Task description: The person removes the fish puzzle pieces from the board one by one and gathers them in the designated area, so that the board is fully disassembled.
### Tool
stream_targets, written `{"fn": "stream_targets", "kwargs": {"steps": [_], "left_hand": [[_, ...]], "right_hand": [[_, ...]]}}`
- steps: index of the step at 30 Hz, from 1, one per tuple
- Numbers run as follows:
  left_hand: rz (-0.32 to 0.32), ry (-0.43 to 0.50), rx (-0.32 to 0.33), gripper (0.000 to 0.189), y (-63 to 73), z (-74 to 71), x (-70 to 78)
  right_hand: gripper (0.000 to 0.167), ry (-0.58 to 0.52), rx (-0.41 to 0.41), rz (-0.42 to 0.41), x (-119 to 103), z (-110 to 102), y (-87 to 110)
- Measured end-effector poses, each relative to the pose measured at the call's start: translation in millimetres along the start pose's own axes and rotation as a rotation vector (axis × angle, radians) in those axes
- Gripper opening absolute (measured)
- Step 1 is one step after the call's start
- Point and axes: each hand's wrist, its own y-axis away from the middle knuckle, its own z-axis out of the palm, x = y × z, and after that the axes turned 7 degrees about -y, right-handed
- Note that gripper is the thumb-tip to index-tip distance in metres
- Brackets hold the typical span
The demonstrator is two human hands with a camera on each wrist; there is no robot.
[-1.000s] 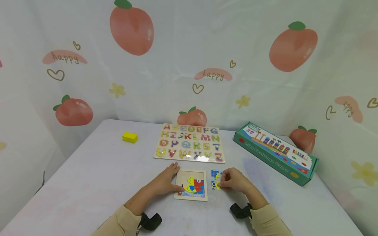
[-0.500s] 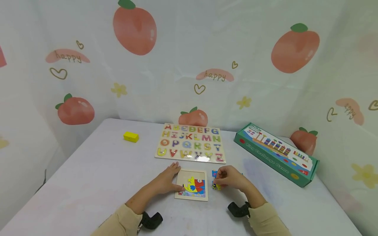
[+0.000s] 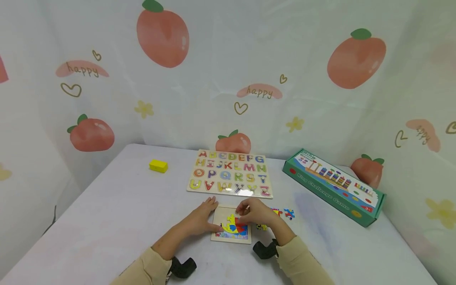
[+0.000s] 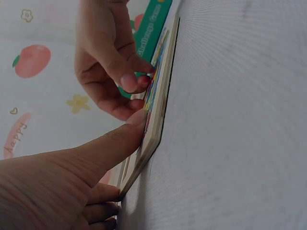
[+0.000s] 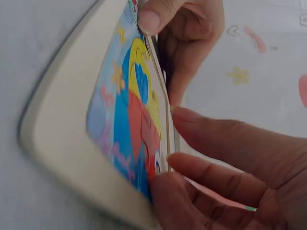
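Note:
A square wooden puzzle tray (image 3: 220, 211) with a red, yellow and blue fish picture lies on the table, partly filled. My left hand (image 3: 197, 218) holds the tray at its left side, thumb over the edge onto the picture and fingers along the outside. Over the tray's right part, my right hand (image 3: 259, 213) has bent fingertips (image 5: 165, 184) pinching at a puzzle piece beside the red fish part; the fingers cover most of it. Loose puzzle pieces, one blue and red (image 3: 289, 213) and one yellow and dark (image 3: 261, 227), lie right of the tray.
A wooden alphabet board (image 3: 229, 173) lies behind the tray. At the back right is a green Ring Challenge Game box (image 3: 333, 188), and a yellow block (image 3: 158, 166) sits at the back left. A printed curtain hangs behind the table.
My right hand has moved left from the loose pieces to over the tray, uncovering pieces on the right. My left hand stays at the tray's left side.

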Motion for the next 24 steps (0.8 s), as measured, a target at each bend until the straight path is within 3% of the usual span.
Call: {"fn": "stream_targets", "kwargs": {"steps": [11,24], "left_hand": [[0.001,-0.006,-0.006,0.086,0.5,-0.8,0.8],[0.002,0.001,0.000,0.087,1.1,-0.7,0.6]], "right_hand": [[0.021,0.031,0.007,-0.005,-7.7,15.9,-4.1],[0.022,0.031,0.017,0.008,-8.6,18.5,-1.8]]}}
